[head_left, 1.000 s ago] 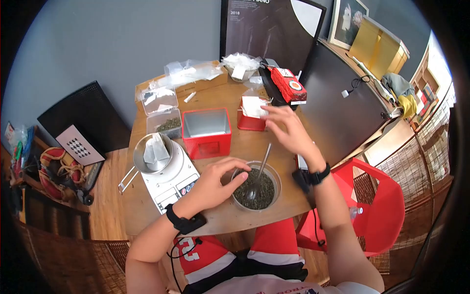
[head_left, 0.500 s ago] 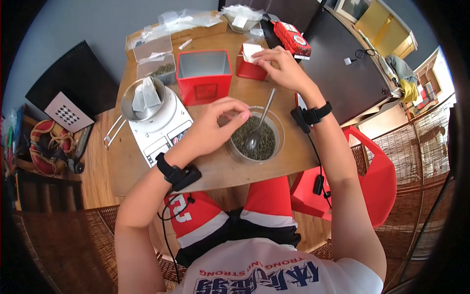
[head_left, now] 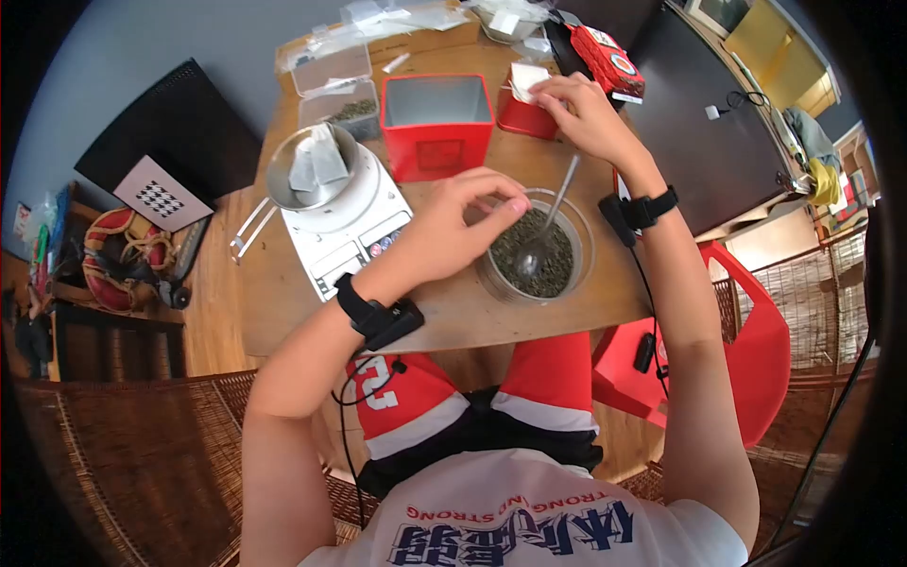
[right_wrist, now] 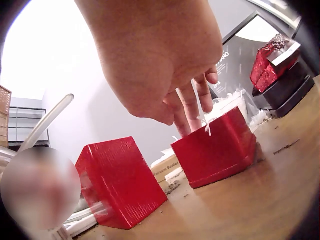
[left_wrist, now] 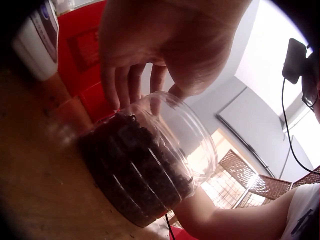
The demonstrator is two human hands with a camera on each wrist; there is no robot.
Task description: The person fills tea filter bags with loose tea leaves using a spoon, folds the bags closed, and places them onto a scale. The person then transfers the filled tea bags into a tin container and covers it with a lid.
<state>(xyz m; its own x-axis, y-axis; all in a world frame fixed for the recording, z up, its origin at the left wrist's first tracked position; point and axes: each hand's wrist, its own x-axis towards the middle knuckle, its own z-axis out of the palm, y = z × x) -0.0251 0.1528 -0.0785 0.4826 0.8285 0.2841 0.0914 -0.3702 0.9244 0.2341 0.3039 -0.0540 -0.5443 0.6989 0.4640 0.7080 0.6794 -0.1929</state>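
- The right hand (head_left: 592, 115) has its fingers down at the white packets (head_left: 527, 76) in the small red box (head_left: 525, 118); from here I can't tell whether it's pinching one.
- I'd lift a single packet by its edge, gently, so its neighbours stay put.
- The left hand (head_left: 463, 225) hangs empty, fingers loosely bent beside the clear tub (left_wrist: 132, 177); it could steady that tub against tipping.
- I count one tub, one spoon (head_left: 565, 184), two red boxes including the taller one (head_left: 437, 149), one scale (head_left: 321, 236), and at least two pale bags (head_left: 316, 161) in its pan.
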